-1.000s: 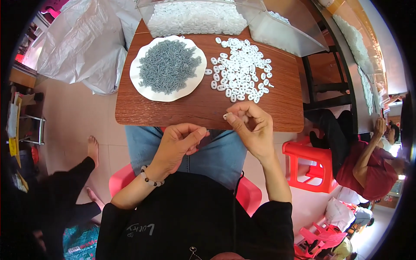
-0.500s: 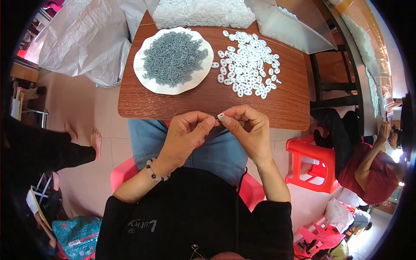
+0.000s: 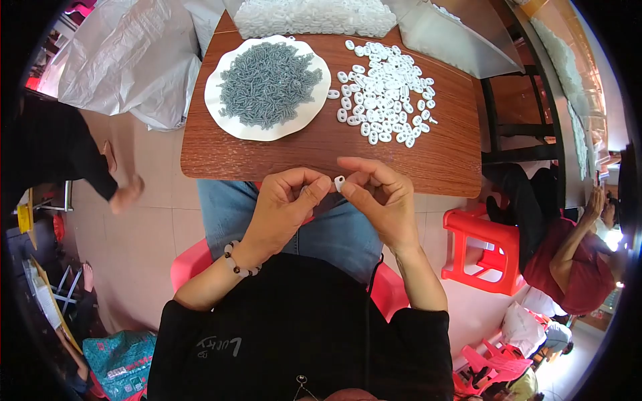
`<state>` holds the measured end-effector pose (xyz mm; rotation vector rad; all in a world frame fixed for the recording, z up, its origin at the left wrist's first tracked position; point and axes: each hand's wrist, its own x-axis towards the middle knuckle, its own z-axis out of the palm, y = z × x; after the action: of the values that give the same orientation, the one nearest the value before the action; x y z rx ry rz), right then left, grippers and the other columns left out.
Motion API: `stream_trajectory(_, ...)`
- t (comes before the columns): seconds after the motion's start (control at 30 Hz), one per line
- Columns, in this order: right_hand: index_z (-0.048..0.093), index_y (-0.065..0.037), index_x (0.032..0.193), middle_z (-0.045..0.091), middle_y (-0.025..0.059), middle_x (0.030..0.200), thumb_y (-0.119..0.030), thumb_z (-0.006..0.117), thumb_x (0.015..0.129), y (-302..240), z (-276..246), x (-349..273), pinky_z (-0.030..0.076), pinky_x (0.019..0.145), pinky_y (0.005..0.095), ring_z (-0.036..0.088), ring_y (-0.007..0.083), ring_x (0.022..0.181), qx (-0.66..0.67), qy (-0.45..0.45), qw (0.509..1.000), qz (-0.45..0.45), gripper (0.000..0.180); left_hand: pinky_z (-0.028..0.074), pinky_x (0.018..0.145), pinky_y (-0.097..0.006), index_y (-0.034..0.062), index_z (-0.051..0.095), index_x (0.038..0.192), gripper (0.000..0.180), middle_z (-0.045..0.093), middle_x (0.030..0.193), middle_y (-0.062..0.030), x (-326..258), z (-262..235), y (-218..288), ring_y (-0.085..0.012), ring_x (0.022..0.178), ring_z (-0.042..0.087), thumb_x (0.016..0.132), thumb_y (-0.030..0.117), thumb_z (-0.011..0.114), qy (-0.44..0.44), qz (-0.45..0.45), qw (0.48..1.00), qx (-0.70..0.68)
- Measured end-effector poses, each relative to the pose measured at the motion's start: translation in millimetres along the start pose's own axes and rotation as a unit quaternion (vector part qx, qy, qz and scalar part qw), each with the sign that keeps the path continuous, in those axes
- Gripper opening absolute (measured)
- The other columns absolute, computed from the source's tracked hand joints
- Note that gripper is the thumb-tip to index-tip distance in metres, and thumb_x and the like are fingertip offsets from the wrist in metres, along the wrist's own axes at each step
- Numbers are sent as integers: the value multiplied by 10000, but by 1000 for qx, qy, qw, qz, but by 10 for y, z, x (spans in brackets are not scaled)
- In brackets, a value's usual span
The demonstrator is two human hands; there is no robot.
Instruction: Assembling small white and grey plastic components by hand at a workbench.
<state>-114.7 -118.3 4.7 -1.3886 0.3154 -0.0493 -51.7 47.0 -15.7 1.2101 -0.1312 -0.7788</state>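
My two hands meet just off the near edge of the brown table (image 3: 267, 159). A small white oval plastic piece with a hole (image 3: 339, 182) sits between their fingertips. My right hand (image 3: 384, 200) grips it at the thumb, its index finger raised off the piece. My left hand (image 3: 287, 207) is closed in a pinch against the piece's left side; whatever lies inside that pinch is hidden. Beyond them, a scalloped white plate (image 3: 231, 127) bears a heap of small grey-blue cylindrical pieces (image 3: 267, 83). To its right, many similar white two-holed ovals (image 3: 384, 93) lie loose on the tabletop.
A clear bag of white pieces (image 3: 314, 19) and a translucent bin (image 3: 455, 47) stand at the table's far side. Large plastic bags (image 3: 127, 60) are at the left. A red stool (image 3: 481, 250) stands at the right, near a seated person (image 3: 568, 267). Another person (image 3: 60, 154) is at the left.
The white piece has turned so its hole shows, and my right index finger has lifted from it. At the left, the other person has shifted, with a hand now reaching low.
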Motion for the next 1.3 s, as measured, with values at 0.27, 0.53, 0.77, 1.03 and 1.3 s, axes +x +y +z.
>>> stream_trajectory(0.27, 634, 5, 1162, 606, 1, 838, 32, 642, 854, -8, -1, -9, 433, 705, 193, 538, 44, 779, -109, -37, 993, -35, 309, 267, 450, -162, 13, 654, 931, 180, 537, 669, 64, 21, -24, -30, 9, 517, 366, 934, 188, 614, 2, -21, 998, -59)
stream_trajectory(0.53, 631, 11, 1033, 654, 27, 861, 40, 638, 854, 41, -31, -2, 458, 720, 202, 585, 61, 802, -181, -14, 977, -109, 181, 300, 517, -186, -20, 651, 931, 225, 507, 642, 37, 28, -32, -28, -22, 550, 377, 938, 200, 604, -13, -48, 998, -50)
stream_trajectory(0.77, 629, -1, 958, 670, 43, 892, -4, 672, 856, 80, -68, 28, 471, 688, 195, 599, 64, 821, -24, 8, 999, -34, 110, 297, 513, -185, -21, 653, 924, 228, 506, 645, 42, 25, -32, -34, -20, 547, 370, 935, 202, 609, -5, -57, 998, -37)
stream_trajectory(1.03, 654, 6, 988, 668, 36, 876, -53, 665, 875, 157, -1, 9, 472, 639, 195, 589, 62, 768, 34, 31, 999, 15, 128, 291, 513, -182, -9, 653, 920, 194, 516, 661, 44, 32, 7, -48, -14, 554, 371, 935, 179, 608, 8, -56, 997, -45)
stream_trajectory(1.3, 665, 15, 971, 676, 39, 863, -62, 667, 878, 198, -23, -21, 461, 642, 188, 586, 52, 741, -53, 17, 998, -6, 120, 295, 514, -181, -10, 649, 925, 182, 527, 665, 37, 31, -22, -58, -18, 554, 382, 934, 167, 606, 8, -59, 997, -53)
